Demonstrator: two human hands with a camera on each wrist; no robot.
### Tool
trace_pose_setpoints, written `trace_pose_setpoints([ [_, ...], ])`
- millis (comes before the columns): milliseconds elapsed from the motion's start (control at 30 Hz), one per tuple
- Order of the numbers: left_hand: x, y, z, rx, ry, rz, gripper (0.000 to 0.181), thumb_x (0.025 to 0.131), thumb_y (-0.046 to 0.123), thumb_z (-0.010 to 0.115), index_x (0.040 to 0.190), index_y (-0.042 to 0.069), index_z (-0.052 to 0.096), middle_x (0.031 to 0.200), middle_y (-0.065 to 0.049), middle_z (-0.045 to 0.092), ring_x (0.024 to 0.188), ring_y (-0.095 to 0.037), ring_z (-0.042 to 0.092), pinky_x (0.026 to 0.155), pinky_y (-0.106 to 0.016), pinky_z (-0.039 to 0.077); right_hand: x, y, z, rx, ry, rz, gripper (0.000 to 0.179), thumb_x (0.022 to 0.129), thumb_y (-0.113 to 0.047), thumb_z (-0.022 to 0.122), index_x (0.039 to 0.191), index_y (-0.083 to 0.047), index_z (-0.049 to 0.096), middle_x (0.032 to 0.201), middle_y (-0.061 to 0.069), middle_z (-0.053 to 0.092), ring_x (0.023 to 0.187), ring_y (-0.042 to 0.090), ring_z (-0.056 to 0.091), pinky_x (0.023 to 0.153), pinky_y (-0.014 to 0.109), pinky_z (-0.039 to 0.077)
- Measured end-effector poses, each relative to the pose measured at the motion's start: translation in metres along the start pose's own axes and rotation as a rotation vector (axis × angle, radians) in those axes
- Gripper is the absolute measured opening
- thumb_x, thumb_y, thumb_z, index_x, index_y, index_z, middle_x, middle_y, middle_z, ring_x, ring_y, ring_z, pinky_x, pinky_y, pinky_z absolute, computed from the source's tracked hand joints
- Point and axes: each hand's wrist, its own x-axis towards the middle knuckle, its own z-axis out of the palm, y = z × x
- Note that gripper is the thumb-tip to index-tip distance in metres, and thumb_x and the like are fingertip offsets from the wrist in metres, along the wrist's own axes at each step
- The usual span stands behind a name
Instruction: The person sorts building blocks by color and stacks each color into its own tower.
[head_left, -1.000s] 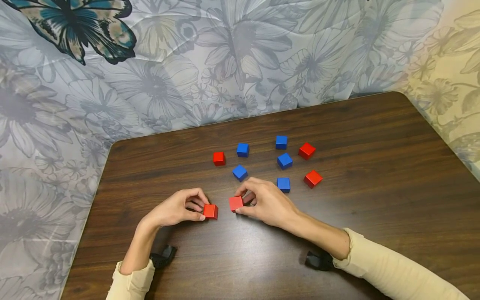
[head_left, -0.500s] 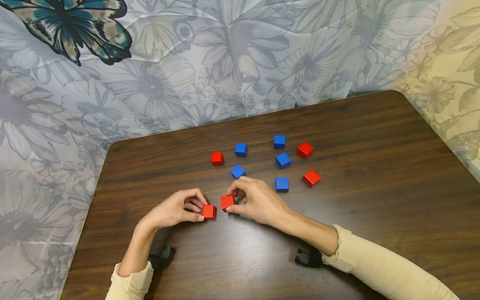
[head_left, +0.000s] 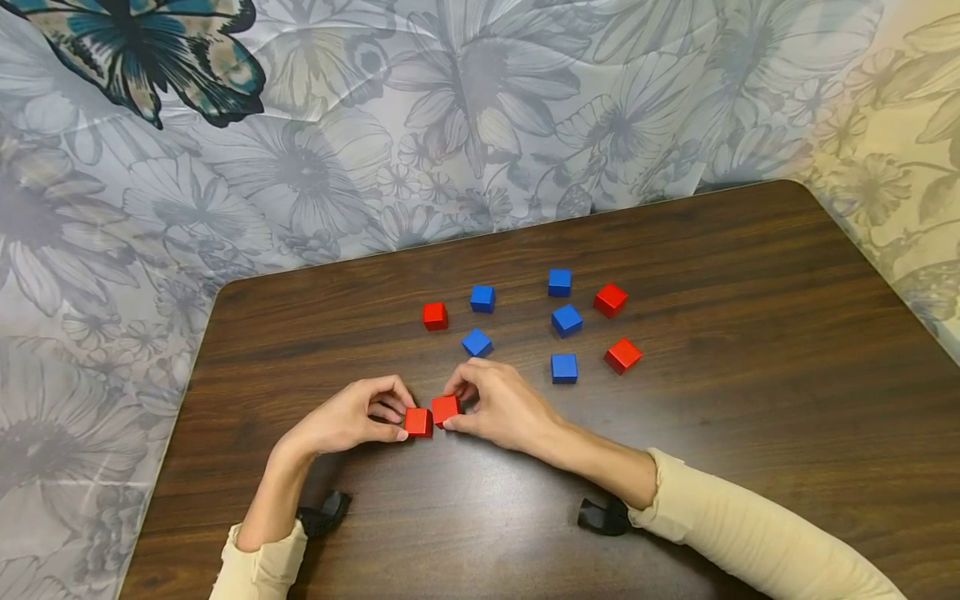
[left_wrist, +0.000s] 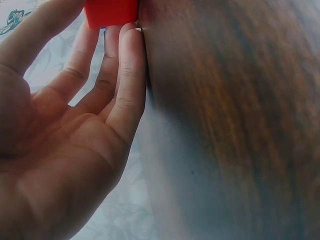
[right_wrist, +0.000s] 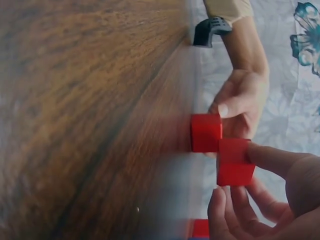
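Observation:
My left hand (head_left: 347, 418) pinches a red cube (head_left: 417, 422) between thumb and fingertips, low on the brown table. In the left wrist view that cube (left_wrist: 111, 12) shows at the top edge, against the fingers. Just to its right, my right hand (head_left: 512, 407) pinches a second red cube (head_left: 445, 410) by two sides. The right wrist view has this second cube (right_wrist: 235, 162) held a little higher off the tabletop than the left hand's cube (right_wrist: 206, 133), their near corners overlapping there.
Beyond the hands lie several blue cubes, one (head_left: 477, 342) close behind the right fingers. Red cubes rest at the far left (head_left: 435, 316) and right (head_left: 622, 356). The wooden table (head_left: 750, 350) ends at a flower-patterned cloth (head_left: 465, 108).
My right hand has moved left with its red cube, bringing it from a clear gap to right beside the left hand's cube. The left hand stays in place.

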Motion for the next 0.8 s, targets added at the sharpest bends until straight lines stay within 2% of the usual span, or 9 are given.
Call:
trace_pose_setpoints([
  [367, 0.000, 0.000, 0.001, -0.002, 0.004, -0.008, 0.028, 0.085, 0.008, 0.079, 0.108, 0.007, 0.062, 0.112, -0.010, 0.063, 0.103, -0.025, 0.063, 0.089, -0.030, 0.055, 0.002, -0.003, 0.007, 0.050, -0.016, 0.071, 0.030, 0.073, -0.015, 0.090, 0.092, -0.015, 0.067, 0.094, -0.006, 0.066, 0.085, 0.012, 0.067, 0.073, 0.025, 0.052],
  [600, 0.001, 0.000, 0.002, -0.007, 0.010, -0.007, 0.028, 0.084, 0.007, 0.079, 0.107, 0.008, 0.062, 0.111, -0.010, 0.063, 0.102, -0.025, 0.063, 0.088, -0.030, 0.055, 0.002, -0.004, 0.014, -0.013, -0.037, 0.109, 0.031, 0.072, -0.020, 0.091, 0.092, -0.018, 0.066, 0.092, -0.007, 0.064, 0.085, 0.011, 0.066, 0.073, 0.027, 0.052],
  [800, 0.000, 0.000, 0.002, -0.003, 0.010, -0.005, 0.028, 0.085, 0.007, 0.079, 0.107, 0.008, 0.062, 0.112, -0.010, 0.062, 0.103, -0.026, 0.062, 0.088, -0.030, 0.055, 0.002, -0.001, 0.016, -0.026, -0.044, 0.124, 0.031, 0.073, -0.020, 0.090, 0.092, -0.018, 0.065, 0.092, -0.007, 0.064, 0.085, 0.010, 0.065, 0.074, 0.029, 0.052],
])
